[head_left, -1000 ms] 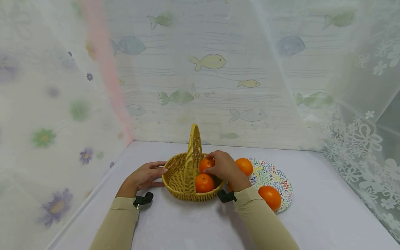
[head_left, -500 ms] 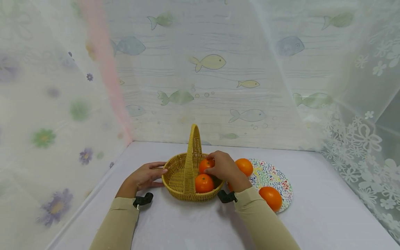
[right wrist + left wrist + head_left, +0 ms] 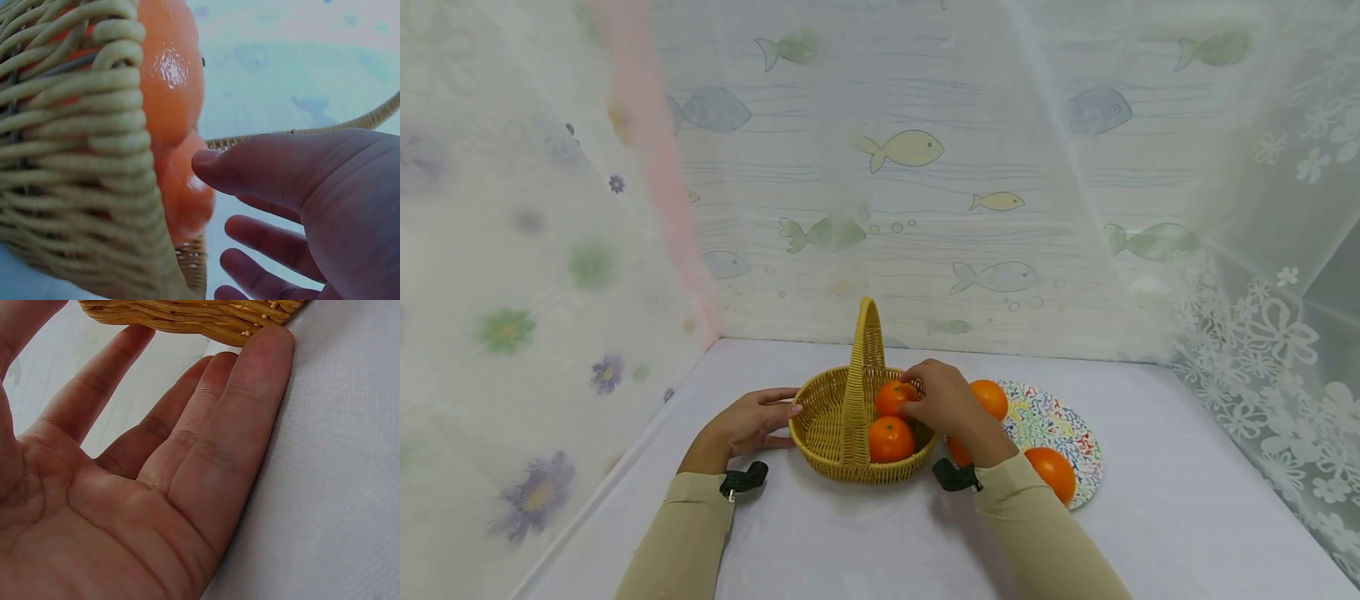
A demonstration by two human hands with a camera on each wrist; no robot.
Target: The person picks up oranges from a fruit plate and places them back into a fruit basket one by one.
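Observation:
A yellow wicker basket (image 3: 820, 425) with a tall handle (image 3: 854, 392) stands mid-table. Two oranges lie in its right half, a far one (image 3: 891, 398) and a near one (image 3: 891, 439). My left hand (image 3: 748, 423) rests against the basket's left end, thumb at the rim. In the left wrist view, the extended fingers (image 3: 212, 444) meet the woven wall (image 3: 200, 319) from outside. My right hand (image 3: 943, 404) reaches over the right rim with loosely bent fingers. In the right wrist view, the thumb tip (image 3: 209, 159) overlaps the farther orange (image 3: 187, 200), while the other fingers are spread apart from it.
To the right lies a round plate (image 3: 1033, 417) with a multicoloured pattern. One orange (image 3: 990, 400) is on its far left, another (image 3: 1051, 475) at its near side. A third orange (image 3: 958, 452) is partly hidden behind my right wrist. A fish-print curtain (image 3: 910, 217) hangs behind the table.
My right hand has loosened from the far orange and drawn slightly right, its forearm shifting the same way. The left hand and the basket have stayed put.

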